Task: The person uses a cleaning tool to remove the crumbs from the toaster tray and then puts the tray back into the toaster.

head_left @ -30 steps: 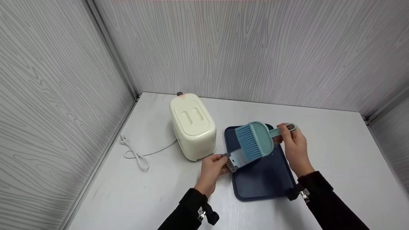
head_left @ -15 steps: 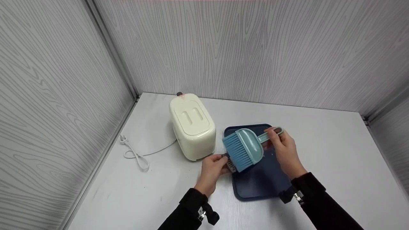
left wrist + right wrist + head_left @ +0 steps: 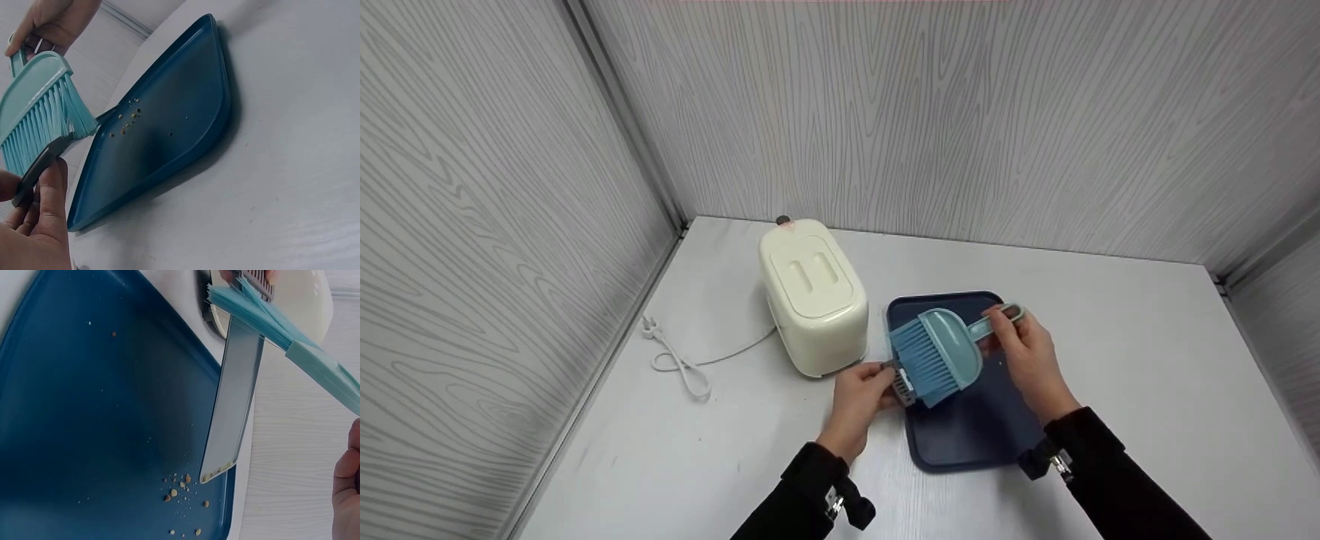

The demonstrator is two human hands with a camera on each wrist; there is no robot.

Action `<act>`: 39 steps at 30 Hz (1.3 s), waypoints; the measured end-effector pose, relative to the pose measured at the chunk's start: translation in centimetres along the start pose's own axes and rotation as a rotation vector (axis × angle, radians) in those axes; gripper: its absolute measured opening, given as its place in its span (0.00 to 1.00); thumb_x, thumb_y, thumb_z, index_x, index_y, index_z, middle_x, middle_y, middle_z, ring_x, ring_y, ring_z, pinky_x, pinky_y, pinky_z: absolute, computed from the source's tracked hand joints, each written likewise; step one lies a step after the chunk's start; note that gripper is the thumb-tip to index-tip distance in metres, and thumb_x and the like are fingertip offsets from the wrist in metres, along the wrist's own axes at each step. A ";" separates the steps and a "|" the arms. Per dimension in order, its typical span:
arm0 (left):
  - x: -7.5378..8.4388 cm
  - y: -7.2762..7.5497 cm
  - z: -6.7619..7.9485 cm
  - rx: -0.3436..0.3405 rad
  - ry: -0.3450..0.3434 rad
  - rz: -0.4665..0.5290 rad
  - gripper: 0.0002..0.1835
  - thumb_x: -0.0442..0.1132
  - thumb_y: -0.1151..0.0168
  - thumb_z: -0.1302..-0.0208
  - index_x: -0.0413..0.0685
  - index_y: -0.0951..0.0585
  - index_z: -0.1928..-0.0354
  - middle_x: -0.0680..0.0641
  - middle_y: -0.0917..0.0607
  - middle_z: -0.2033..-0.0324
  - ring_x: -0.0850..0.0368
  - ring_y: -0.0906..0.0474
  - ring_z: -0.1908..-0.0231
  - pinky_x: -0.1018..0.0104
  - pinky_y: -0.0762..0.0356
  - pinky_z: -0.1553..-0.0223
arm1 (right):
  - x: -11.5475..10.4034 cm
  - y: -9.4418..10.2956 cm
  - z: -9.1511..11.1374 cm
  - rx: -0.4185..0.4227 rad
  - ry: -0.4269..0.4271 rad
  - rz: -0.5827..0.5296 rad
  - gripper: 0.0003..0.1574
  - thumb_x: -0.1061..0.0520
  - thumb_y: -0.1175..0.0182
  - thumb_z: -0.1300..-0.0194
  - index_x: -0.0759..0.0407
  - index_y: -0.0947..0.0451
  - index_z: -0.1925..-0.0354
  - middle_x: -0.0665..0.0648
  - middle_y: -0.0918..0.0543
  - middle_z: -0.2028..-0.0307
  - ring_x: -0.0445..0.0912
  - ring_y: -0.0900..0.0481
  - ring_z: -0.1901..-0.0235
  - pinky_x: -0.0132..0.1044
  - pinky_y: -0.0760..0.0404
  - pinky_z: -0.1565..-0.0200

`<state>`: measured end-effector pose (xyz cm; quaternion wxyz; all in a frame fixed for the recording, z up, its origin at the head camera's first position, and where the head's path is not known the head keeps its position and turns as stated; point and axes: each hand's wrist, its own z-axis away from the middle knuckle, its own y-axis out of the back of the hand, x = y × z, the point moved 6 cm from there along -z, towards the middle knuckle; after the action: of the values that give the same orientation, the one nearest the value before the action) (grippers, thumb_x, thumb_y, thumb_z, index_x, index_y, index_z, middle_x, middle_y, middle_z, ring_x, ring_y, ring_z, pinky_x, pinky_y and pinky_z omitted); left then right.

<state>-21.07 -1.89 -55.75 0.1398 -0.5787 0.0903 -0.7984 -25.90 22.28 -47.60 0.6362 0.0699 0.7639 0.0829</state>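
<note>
My left hand (image 3: 859,401) pinches the grey slotted handle of a toaster crumb tray (image 3: 233,399), a shallow metal strip held above a dark blue tray (image 3: 967,442). A line of crumbs clings to the strip's far end in the right wrist view. With my right hand (image 3: 1030,360) I grip the handle of a light teal brush (image 3: 956,349). Its bristles (image 3: 48,121) lie over the crumb tray close to the grey handle, hiding much of the metal from the head view. Loose crumbs (image 3: 174,493) are scattered on the blue tray below.
A cream toaster (image 3: 814,292) stands to the left of the blue tray, near my left hand. Its white cord and plug (image 3: 682,367) lie on the white table (image 3: 1147,360) farther left. Wood-patterned panels (image 3: 915,120) rise behind and at both sides.
The brush swept left and down along the crumb tray towards its grey handle, then shifted slightly to the right. My left hand has stayed in place with the crumb tray.
</note>
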 end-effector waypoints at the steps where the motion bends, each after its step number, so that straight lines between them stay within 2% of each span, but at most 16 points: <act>1: 0.0 0.0 0.0 0.001 -0.001 -0.003 0.14 0.32 0.38 0.30 0.28 0.17 0.48 0.40 0.13 0.62 0.56 0.14 0.68 0.63 0.13 0.63 | 0.1 0.2 0.0 0.006 0.000 0.002 0.21 0.51 0.48 0.18 0.67 0.23 0.44 0.61 0.18 0.66 0.43 0.18 0.68 0.37 0.14 0.64; 7: 0.0 0.0 0.0 -0.003 -0.013 -0.004 0.14 0.31 0.39 0.31 0.27 0.17 0.49 0.40 0.12 0.63 0.56 0.14 0.70 0.63 0.13 0.64 | 0.4 1.1 0.0 0.043 -0.021 0.016 0.20 0.51 0.48 0.18 0.67 0.23 0.44 0.61 0.18 0.66 0.42 0.19 0.69 0.36 0.14 0.65; 14: 0.2 -0.1 0.2 -0.001 -0.023 -0.012 0.14 0.31 0.39 0.31 0.27 0.17 0.49 0.40 0.12 0.63 0.56 0.14 0.70 0.63 0.13 0.63 | -1.4 1.5 0.7 0.057 -0.036 0.059 0.20 0.55 0.49 0.18 0.73 0.25 0.44 0.63 0.19 0.67 0.42 0.20 0.69 0.30 0.17 0.66; 24: 0.1 0.1 0.1 -0.021 -0.022 -0.019 0.13 0.32 0.39 0.29 0.29 0.17 0.48 0.39 0.12 0.61 0.56 0.13 0.69 0.63 0.13 0.62 | 1.5 3.2 -0.1 0.072 -0.017 0.149 0.26 0.46 0.51 0.18 0.67 0.25 0.43 0.63 0.18 0.64 0.43 0.19 0.67 0.28 0.18 0.63; 30: -0.1 0.2 0.0 -0.012 -0.029 -0.018 0.12 0.31 0.39 0.29 0.29 0.16 0.50 0.39 0.12 0.63 0.56 0.13 0.69 0.63 0.13 0.63 | 1.8 4.0 0.0 0.091 -0.012 0.187 0.27 0.42 0.51 0.18 0.64 0.24 0.44 0.62 0.17 0.63 0.42 0.18 0.66 0.32 0.16 0.62; 39: 0.2 0.2 0.1 -0.009 -0.043 -0.025 0.12 0.32 0.39 0.29 0.29 0.16 0.50 0.39 0.12 0.61 0.56 0.14 0.68 0.63 0.13 0.63 | 2.3 5.2 -0.1 0.127 0.025 0.290 0.26 0.42 0.51 0.18 0.63 0.25 0.42 0.59 0.16 0.63 0.40 0.18 0.67 0.25 0.19 0.63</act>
<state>-20.97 -2.15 -55.61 0.1291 -0.5975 0.0836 -0.7870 -26.42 27.88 -48.65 0.6022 0.2187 0.7574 0.1262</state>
